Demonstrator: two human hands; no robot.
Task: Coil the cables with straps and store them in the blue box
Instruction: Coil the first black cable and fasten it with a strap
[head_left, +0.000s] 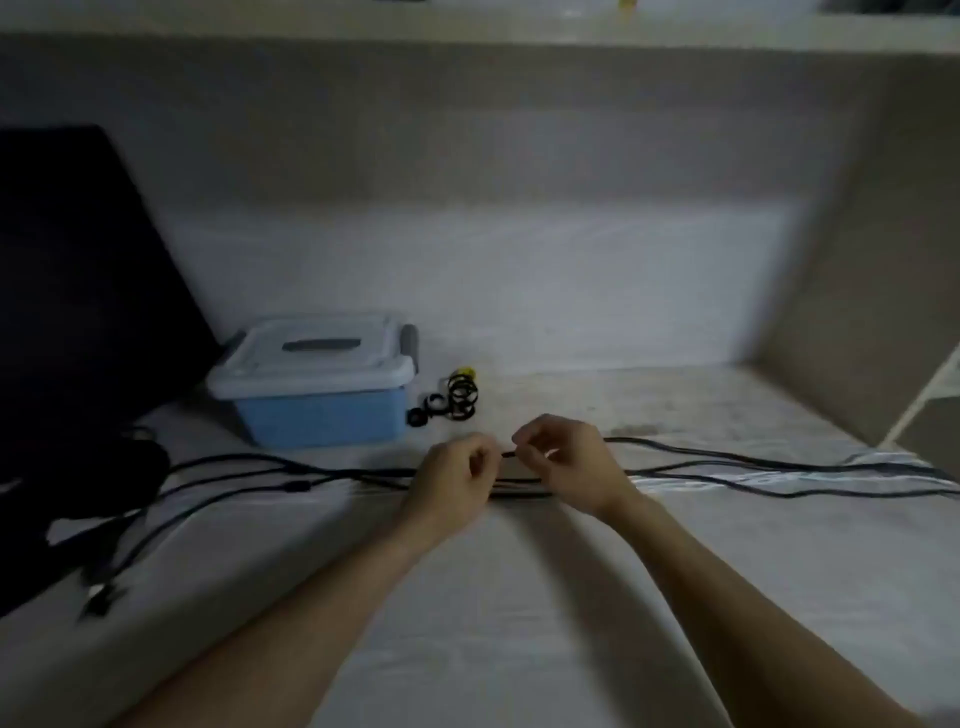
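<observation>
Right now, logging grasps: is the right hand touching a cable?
Touching: the head view shows the right hand pinching a black cable at its fingertips.

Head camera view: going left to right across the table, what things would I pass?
Dark screen → blue box with its lid on → small pile of black straps → left hand → right hand, both pinching a black cable that trails off to the right.

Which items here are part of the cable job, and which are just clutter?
Job: cables, straps, blue box with lid on, left hand and right hand pinching a cable.
Clutter: dark screen, black object beside it.
</observation>
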